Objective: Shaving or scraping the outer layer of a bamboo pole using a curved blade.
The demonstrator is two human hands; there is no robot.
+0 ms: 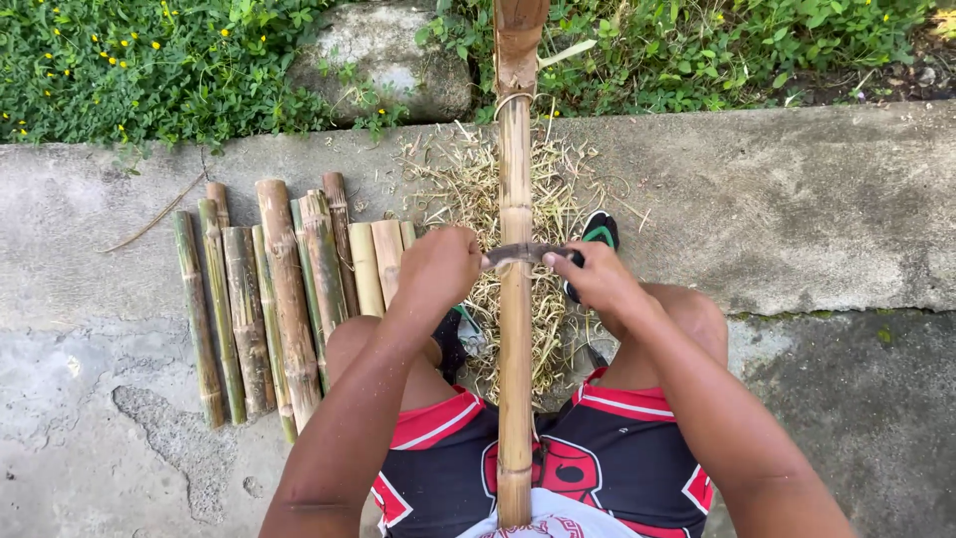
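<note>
The long bamboo pole runs straight away from the person, between the knees, its far end resting on a wooden post. Across the pole lies a blade. The left hand is closed on the end of the blade left of the pole, and the right hand is closed on the dark handle right of the pole. Thin shavings cover the concrete beside the pole, and cut bamboo pieces lie farther left of it. The blade's angle is hard to see; probably it should stay low, with equal pressure from both hands, so that it takes only thin skin.
</note>
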